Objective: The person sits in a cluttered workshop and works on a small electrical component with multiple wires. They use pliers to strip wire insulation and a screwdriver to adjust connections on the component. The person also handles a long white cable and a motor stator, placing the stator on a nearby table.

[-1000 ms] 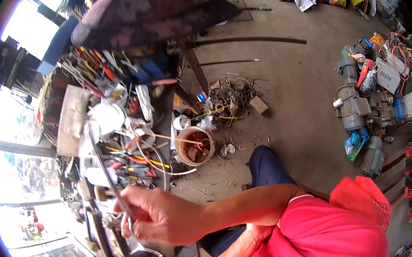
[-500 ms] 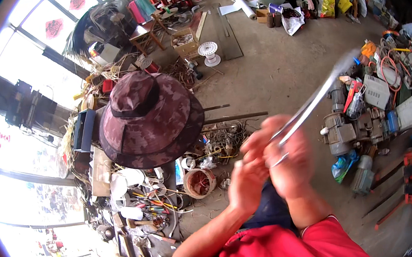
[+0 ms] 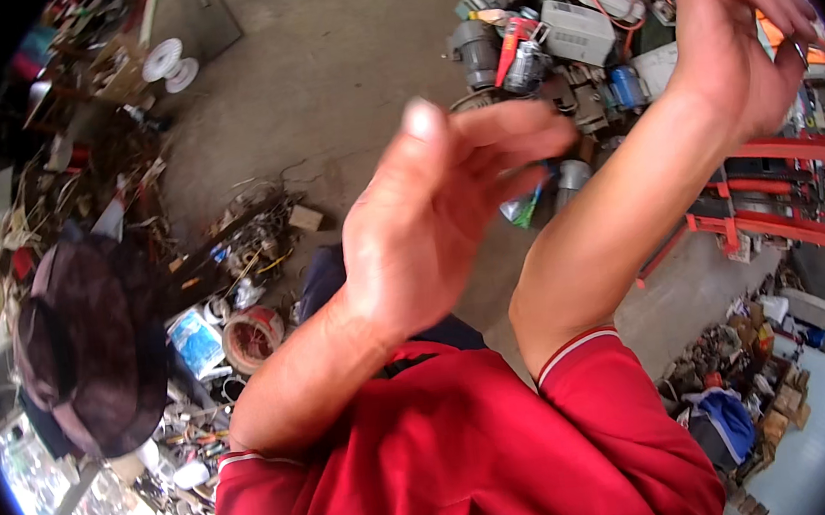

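Observation:
My left hand (image 3: pixel 418 217) is raised in front of my chest, its thumb up and its fingers stretched out and slightly blurred. It holds nothing. Far out to the right, my right hand (image 3: pixel 738 52) is lifted with its fingers curled. Between its thumb and fingers a small metal glint (image 3: pixel 800 53) shows. This appears to be part of the long, thin, shiny two-armed metal tool seen earlier in that hand; most of it is hidden.
At the left, a person in a wide-brimmed dark hat (image 3: pixel 90 342) sits close by. A reddish bucket (image 3: pixel 252 337) stands near them among scraps. Motors and a pale box (image 3: pixel 578 31) are piled ahead to the right, beside a red metal frame (image 3: pixel 777 189). A white spool (image 3: pixel 169 64) stands farther off.
My hands have moved apart: the right went out to the right with the metal tool, the left came away with its fingers extended. The view has turned right.

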`<state>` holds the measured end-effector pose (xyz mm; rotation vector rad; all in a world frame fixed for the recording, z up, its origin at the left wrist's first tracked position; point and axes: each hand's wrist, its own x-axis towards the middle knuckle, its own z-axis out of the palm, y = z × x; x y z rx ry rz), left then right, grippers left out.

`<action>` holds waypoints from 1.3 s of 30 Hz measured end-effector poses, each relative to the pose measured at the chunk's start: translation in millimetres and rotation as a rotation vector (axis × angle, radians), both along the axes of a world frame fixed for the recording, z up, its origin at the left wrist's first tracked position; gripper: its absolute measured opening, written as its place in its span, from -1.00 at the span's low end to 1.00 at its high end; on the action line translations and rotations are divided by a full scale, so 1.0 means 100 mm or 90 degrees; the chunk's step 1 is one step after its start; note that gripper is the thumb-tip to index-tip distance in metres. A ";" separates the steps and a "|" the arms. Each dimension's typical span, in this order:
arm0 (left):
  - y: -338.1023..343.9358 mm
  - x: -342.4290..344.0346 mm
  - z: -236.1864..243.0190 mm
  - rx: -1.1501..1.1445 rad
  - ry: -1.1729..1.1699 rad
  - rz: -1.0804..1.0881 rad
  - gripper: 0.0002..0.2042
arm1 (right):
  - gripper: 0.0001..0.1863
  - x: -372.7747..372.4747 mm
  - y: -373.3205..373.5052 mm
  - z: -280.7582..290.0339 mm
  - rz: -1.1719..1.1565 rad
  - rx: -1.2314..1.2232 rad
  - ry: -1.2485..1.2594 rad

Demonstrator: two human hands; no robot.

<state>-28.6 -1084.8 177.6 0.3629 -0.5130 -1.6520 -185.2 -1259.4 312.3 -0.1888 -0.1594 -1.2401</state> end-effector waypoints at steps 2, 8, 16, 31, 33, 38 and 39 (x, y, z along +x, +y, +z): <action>-0.25 -0.05 -0.39 0.064 -0.201 -0.017 -0.30 | -0.60 0.13 -0.50 0.03 -0.027 0.037 -0.037; -1.09 -0.32 -0.65 0.092 0.045 -0.199 -0.07 | -0.58 0.85 -2.15 -0.77 0.071 0.086 -0.054; -2.59 0.09 -0.51 0.174 0.031 0.013 -0.16 | -0.55 2.17 -3.70 -1.22 0.169 0.209 0.065; -4.04 3.00 -1.13 0.468 -0.261 0.629 -0.75 | -0.78 2.95 -4.46 -3.53 0.357 -0.232 1.006; -3.73 3.14 -1.87 0.653 -0.277 0.604 -0.79 | -0.79 2.90 -4.48 -3.71 0.465 -0.260 1.083; -3.04 2.56 -3.80 0.871 -0.648 0.218 -0.45 | -0.80 3.15 -4.99 -4.09 0.640 -0.365 1.189; -3.03 2.39 -3.99 0.883 -0.565 0.123 -0.36 | -0.81 3.30 -5.18 -4.14 0.665 -0.375 1.227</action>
